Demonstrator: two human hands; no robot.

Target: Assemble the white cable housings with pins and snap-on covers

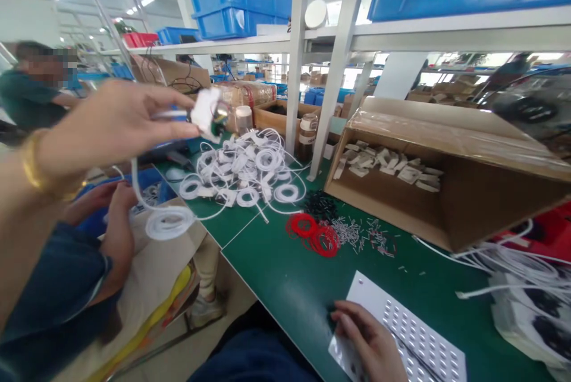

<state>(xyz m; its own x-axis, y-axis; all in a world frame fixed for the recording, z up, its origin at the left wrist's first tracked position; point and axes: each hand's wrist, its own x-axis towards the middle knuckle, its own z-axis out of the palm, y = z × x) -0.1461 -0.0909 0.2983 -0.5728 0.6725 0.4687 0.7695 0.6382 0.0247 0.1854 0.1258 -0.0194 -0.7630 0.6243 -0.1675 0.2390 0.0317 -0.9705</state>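
My left hand point(120, 114) is raised at the left, fingers pinched on a white plastic part point(209, 113) with a shiny round piece and some green on its far side. From it a white cable hangs down to a coil point(168, 222). Over the near edge of the green table, my right hand point(368, 337) is curled with thumb and fingers together. Something small and dark shows at its fingertips, too blurred to name. Beneath that hand lies a white plate with rows of round holes point(404, 316). A thin dark rod point(414, 353) lies across the plate.
A heap of coiled white cables point(243, 168) covers the table's far left. Red wire coils point(314, 233) and small metal pins point(350, 233) lie mid-table. An open cardboard box point(392, 209) holds white pieces. Close on the left are a co-worker's hands point(111, 197). Shelf posts point(330, 72) rise behind.
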